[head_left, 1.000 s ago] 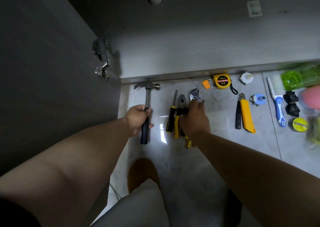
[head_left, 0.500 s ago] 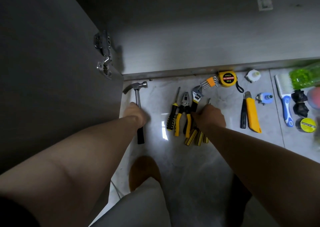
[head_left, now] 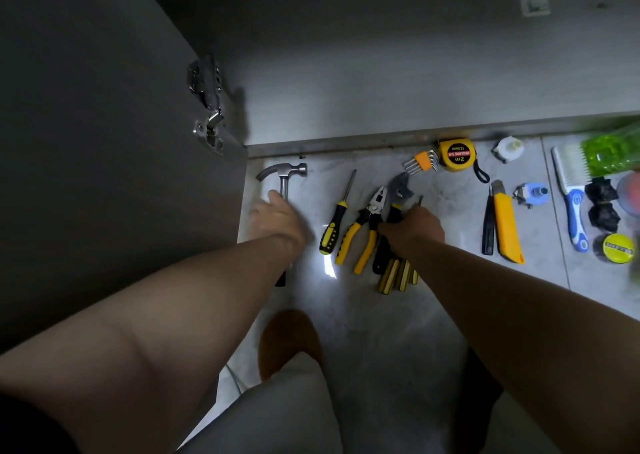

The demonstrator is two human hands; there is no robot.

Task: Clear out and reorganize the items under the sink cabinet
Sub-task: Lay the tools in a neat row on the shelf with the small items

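Steel-headed hammer [head_left: 282, 173] lies 12-to-6, handle under left hand [head_left: 277, 219], grip too blurred to tell; right hand [head_left: 414, 226] curls round wrench [head_left: 400, 190] at its 3 o'clock.

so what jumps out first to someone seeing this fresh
A row of yellow-and-black tools on the pale floor before the dark cabinet. The left hand lies over the hammer handle; the right hand grips the wrench mid-row. A yellow tape measure sits by the cabinet edge.
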